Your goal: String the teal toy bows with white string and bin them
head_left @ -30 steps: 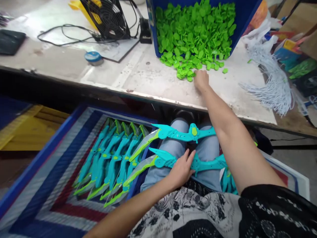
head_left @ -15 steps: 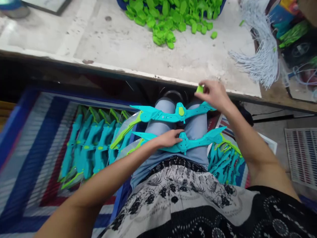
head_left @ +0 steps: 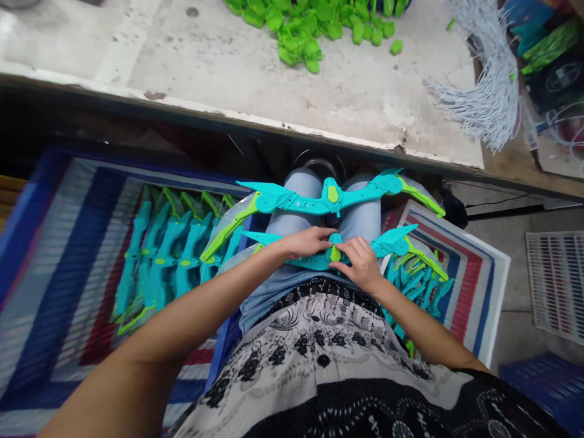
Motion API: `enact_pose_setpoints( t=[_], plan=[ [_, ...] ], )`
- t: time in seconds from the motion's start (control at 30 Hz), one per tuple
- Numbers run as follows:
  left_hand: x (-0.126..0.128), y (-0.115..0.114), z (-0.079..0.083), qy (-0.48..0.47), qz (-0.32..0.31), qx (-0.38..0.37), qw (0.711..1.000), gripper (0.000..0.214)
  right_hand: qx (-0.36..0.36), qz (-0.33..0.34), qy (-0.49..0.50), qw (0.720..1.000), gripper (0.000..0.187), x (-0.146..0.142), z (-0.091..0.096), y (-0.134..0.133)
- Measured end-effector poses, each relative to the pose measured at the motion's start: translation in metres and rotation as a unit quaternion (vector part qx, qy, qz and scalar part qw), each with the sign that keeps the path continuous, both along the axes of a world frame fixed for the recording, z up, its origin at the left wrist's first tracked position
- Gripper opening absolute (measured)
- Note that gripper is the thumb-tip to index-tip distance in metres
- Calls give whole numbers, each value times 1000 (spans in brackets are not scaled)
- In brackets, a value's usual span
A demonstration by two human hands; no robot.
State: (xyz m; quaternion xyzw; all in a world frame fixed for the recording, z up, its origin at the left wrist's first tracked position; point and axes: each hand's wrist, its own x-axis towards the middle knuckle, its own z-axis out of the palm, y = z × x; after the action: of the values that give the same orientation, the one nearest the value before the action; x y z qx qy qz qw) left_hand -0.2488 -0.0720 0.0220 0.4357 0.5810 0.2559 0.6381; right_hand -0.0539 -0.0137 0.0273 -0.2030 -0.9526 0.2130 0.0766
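Observation:
Two teal toy bows with lime-green tips lie across my lap. The far bow [head_left: 296, 202] carries a green insert at its centre. My left hand [head_left: 305, 241] presses down on the near bow [head_left: 392, 241] just left of its middle, fingers curled over it. My right hand [head_left: 360, 260] pinches a small green plastic piece [head_left: 335, 253] against the centre of that near bow. A heap of the same green pieces [head_left: 310, 30] lies on the workbench [head_left: 205, 67] ahead.
A striped woven bag on the left holds several teal bows [head_left: 173, 261] in a row. More bows [head_left: 415, 289] lie in a bag at my right. A bundle of white strings [head_left: 488, 91] hangs off the bench's right end. A perforated panel [head_left: 556, 280] lies on the floor.
My right hand has come down from the bench edge with the green piece to the centre of the near bow. My left hand has stayed on that bow. The view tilted down a little.

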Motion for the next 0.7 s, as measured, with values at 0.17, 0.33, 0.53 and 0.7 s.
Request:
enact_pose_setpoints(
  t=[0.17, 0.33, 0.53, 0.7],
  plan=[
    [3, 0, 2, 38, -22, 25, 999, 58, -28, -9, -32, 999, 29, -3, 3, 8],
    [11, 3, 4, 82, 8, 41, 996, 54, -77, -11, -56, 995, 35, -3, 6, 10],
    [13, 1, -3, 62, 20, 39, 997, 47, -173, -57, -99, 978, 61, -6, 6, 12],
    [12, -3, -6, 78, 10, 60, 995, 48, -191, -37, -145, 970, 83, -12, 10, 17]
  ],
)
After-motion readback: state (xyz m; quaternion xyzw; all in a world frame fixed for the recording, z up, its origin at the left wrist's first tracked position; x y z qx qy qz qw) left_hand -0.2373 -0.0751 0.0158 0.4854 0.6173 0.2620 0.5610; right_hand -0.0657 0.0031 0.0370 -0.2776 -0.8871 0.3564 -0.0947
